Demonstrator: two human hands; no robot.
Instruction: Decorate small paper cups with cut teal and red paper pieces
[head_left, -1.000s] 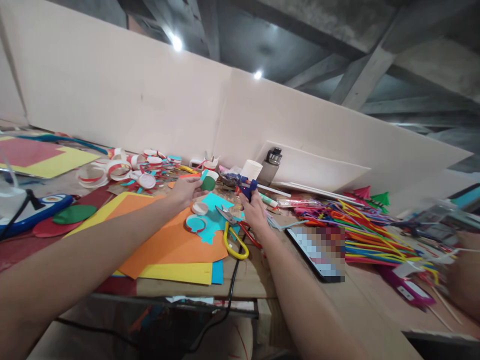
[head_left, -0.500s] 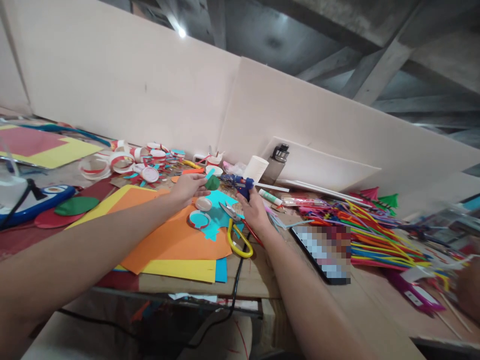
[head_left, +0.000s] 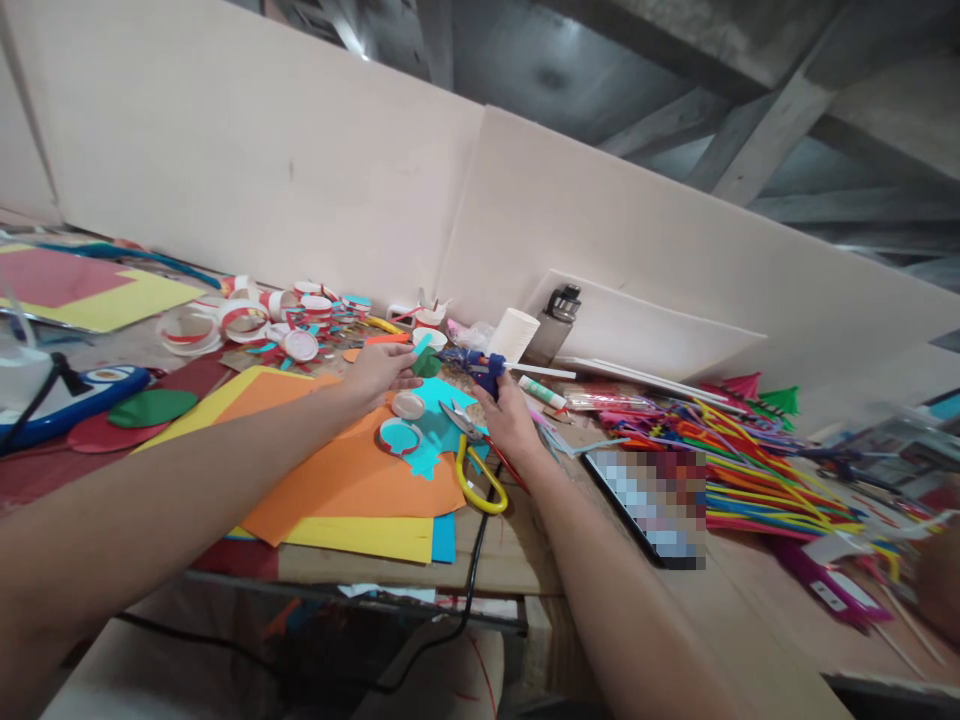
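My right hand (head_left: pixel 508 412) is closed around the handle of a blue hot glue gun (head_left: pixel 489 370), with a white glue stick (head_left: pixel 541 370) poking out of its back. The gun's nozzle points left, close to a green paper piece (head_left: pixel 428 362) with a light-blue strip (head_left: pixel 422 345) on it. My left hand (head_left: pixel 382 372) pinches that green piece by its left side. Below the hands lie a light-blue paper cutout (head_left: pixel 439 425), a cut paper cup ring (head_left: pixel 399 437), a small white disc (head_left: pixel 407 405) and scissors with yellow handles (head_left: pixel 481 480).
Orange sheets (head_left: pixel 337 490) and yellow sheets (head_left: pixel 367 537) cover the table's front. Cut cup rings (head_left: pixel 244 320) stand at the back left. A tablet-like device (head_left: pixel 645 510), colourful pipe cleaners (head_left: pixel 765 490) and a dark bottle (head_left: pixel 553 325) are to the right. A black cable (head_left: pixel 478 550) hangs over the edge.
The glue gun's nozzle and the green paper piece stay close together, with barely any hand movement. The whole view has shifted very slightly.
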